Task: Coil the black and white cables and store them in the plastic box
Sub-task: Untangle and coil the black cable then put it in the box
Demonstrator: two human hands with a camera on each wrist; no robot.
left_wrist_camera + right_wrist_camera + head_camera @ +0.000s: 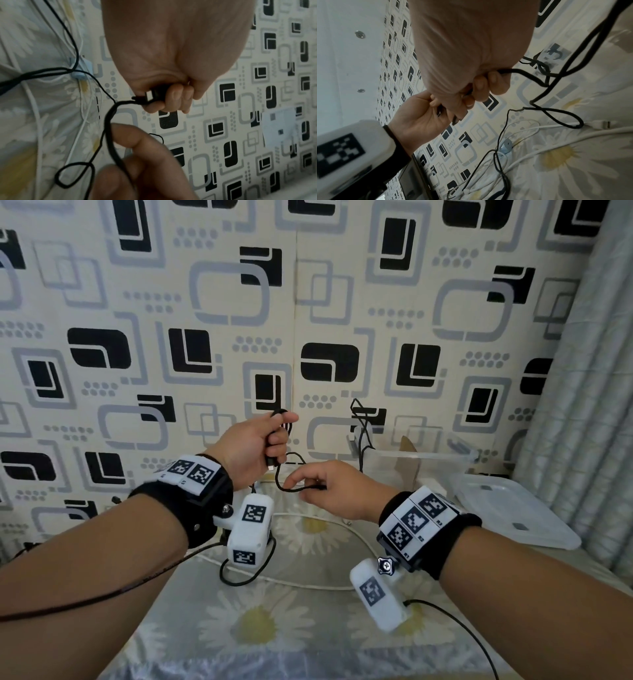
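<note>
- Left hand [251, 446] is raised, fingers curled round loops of the black cable [286, 474].
- Right hand [337, 491], just beside and lower, pinches the same cable's slack.
- White cable [318, 585] lies on the table below; the box [424, 455] stands behind the right hand.

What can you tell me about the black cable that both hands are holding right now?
The thin, matte black cable is flexible and partly looped. The left hand grips its plug end, a small loop sticking up above the fingers. The right hand pinches it lower down, a slack curve hanging between them. The rest trails to the clear plastic box and over the flowered cloth.
</note>
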